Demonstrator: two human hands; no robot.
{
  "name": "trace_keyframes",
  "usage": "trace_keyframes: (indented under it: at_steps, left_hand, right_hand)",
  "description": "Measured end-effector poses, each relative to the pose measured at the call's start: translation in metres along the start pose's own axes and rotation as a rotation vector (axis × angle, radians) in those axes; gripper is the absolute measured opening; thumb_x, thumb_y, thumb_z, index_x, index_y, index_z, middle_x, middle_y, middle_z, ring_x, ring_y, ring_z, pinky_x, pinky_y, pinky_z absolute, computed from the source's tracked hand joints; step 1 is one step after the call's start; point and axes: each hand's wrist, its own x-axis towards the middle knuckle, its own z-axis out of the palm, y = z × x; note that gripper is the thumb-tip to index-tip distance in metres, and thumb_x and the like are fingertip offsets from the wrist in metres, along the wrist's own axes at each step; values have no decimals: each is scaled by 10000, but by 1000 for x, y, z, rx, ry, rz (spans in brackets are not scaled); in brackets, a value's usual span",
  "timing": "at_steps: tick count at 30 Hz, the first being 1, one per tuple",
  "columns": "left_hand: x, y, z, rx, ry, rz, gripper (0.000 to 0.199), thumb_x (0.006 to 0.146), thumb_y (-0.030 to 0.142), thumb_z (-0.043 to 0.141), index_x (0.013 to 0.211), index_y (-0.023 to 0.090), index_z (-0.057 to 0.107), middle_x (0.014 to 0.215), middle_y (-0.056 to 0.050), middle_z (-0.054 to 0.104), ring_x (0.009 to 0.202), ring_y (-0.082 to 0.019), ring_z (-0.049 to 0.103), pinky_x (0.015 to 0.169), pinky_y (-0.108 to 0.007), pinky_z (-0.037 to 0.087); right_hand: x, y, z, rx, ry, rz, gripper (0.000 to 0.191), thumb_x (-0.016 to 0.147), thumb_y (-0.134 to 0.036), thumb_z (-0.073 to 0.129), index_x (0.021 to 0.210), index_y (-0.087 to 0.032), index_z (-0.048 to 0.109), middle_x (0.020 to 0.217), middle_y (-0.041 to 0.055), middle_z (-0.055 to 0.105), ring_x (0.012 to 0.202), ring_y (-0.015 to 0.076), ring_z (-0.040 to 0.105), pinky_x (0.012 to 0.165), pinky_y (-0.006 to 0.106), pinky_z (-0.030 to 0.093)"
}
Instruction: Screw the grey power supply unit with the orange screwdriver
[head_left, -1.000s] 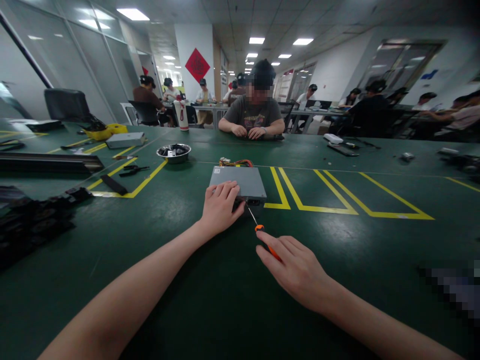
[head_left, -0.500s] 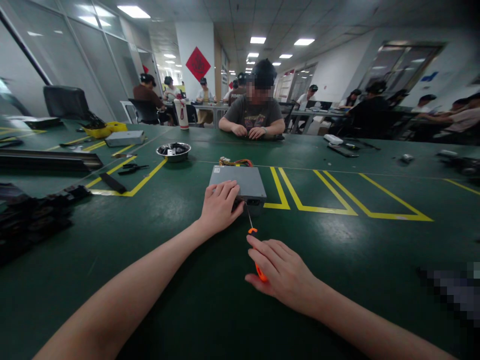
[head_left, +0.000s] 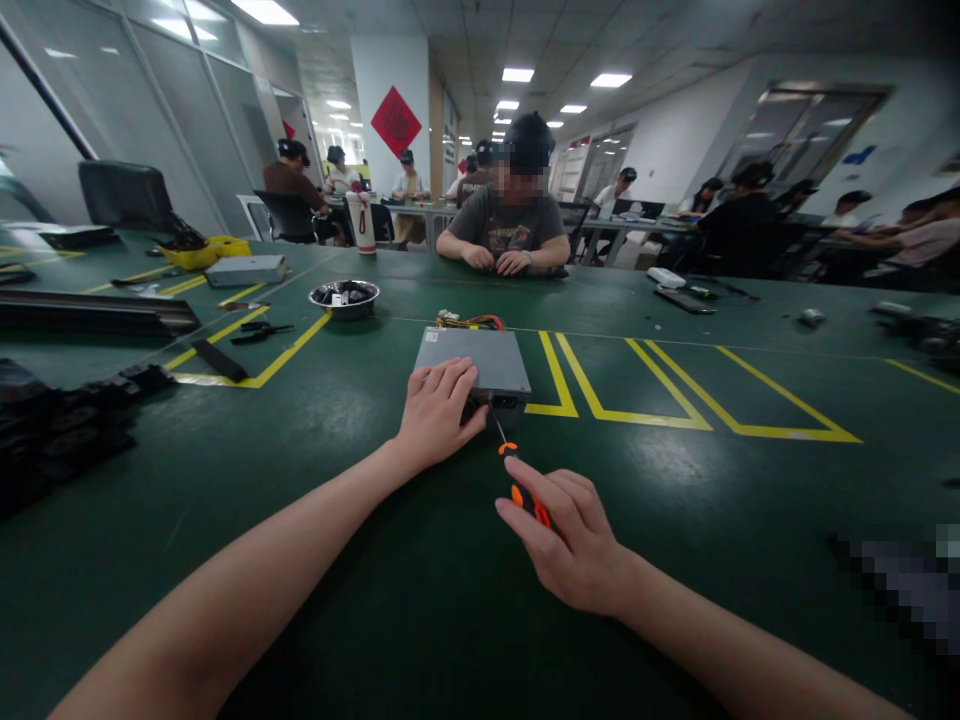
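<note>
A grey metal power supply box (head_left: 491, 358) lies on the green table, with coloured cables (head_left: 472, 321) coming out behind it. My left hand (head_left: 441, 408) grips its near left edge, fingers on the top and thumb at the near face. In my right hand (head_left: 566, 530) is an orange and black screwdriver (head_left: 523, 492). Its shaft points away from me and its tip meets the box's near face, beside the power socket. What the tip touches is too small to make out.
A metal bowl (head_left: 344, 299) with dark parts stands behind on the left. Black parts (head_left: 67, 425) lie piled at the left, near a yellow tray (head_left: 206, 253) and another grey box (head_left: 246, 270). A person (head_left: 504, 215) sits across the table (head_left: 420, 600).
My right hand has turned and its grip on the screwdriver has shifted, with the handle now tilted more to the right. My left hand stays on the box.
</note>
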Motion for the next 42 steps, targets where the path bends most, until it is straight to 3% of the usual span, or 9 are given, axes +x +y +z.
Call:
trace_keyframes:
  at_steps: [4,8,11,16,20,26,32,38,42]
  left_hand:
    - [-2,2,1,-11,4,-5,418,827,356,467,1200,168,453,1293,-108,483,1197,-243,412,967,-405,265]
    - [-2,2,2,-21,0,-5,435,813,339,486,1215,179,445,1291,-107,487,1187,-256,417,959,-419,263]
    - [-3,2,3,-27,-3,-8,444,803,330,497,1220,184,442,1290,-107,488,1183,-261,420,958,-423,260]
    - [-3,1,4,-24,1,-9,449,792,319,506,1213,179,438,1290,-101,488,1179,-256,418,958,-423,256]
    - [-3,1,4,-25,-6,-9,451,790,317,506,1213,178,435,1295,-103,481,1185,-257,412,957,-422,256]
    - [-3,1,4,-17,-7,-11,436,799,328,493,1203,170,440,1295,-99,484,1181,-253,416,961,-417,253]
    - [-3,1,4,-17,-7,-6,434,806,326,487,1207,167,436,1291,-102,485,1182,-252,415,959,-417,255]
    - [-3,0,5,-14,5,-9,438,791,311,505,1198,163,440,1279,-102,494,1171,-254,422,956,-418,254]
    - [-3,0,6,-8,17,-1,428,791,312,507,1189,167,443,1281,-101,495,1162,-250,430,951,-416,254]
  right_hand:
    - [7,-3,2,34,13,33,354,759,-134,541,1098,-192,457,1286,152,350,1152,253,391,865,426,431]
    - [9,-1,0,-50,35,32,272,754,-229,602,1010,-239,508,1158,93,461,1087,234,419,833,405,439]
    - [7,1,-3,-88,16,15,354,739,-188,611,1081,-227,524,1092,99,515,1043,226,452,802,371,458]
    - [8,5,-4,84,39,-45,378,769,-73,526,1132,-127,433,1186,167,485,1164,249,441,848,400,482]
    - [10,5,-4,90,19,-121,324,782,-70,501,1099,-110,446,1230,186,457,1204,275,408,871,426,477]
    - [5,6,1,64,20,16,328,750,-70,536,1045,-170,433,1313,169,341,1216,307,366,876,483,446]
    - [5,4,1,-12,42,27,257,737,-182,616,967,-221,507,1126,83,440,1060,220,439,788,356,491]
    - [7,4,0,140,62,-102,284,765,-57,523,1039,-119,483,1169,154,501,1144,250,450,829,384,507]
    - [5,6,4,147,52,-47,284,768,-50,504,1033,-145,460,1299,170,378,1208,282,399,865,447,487]
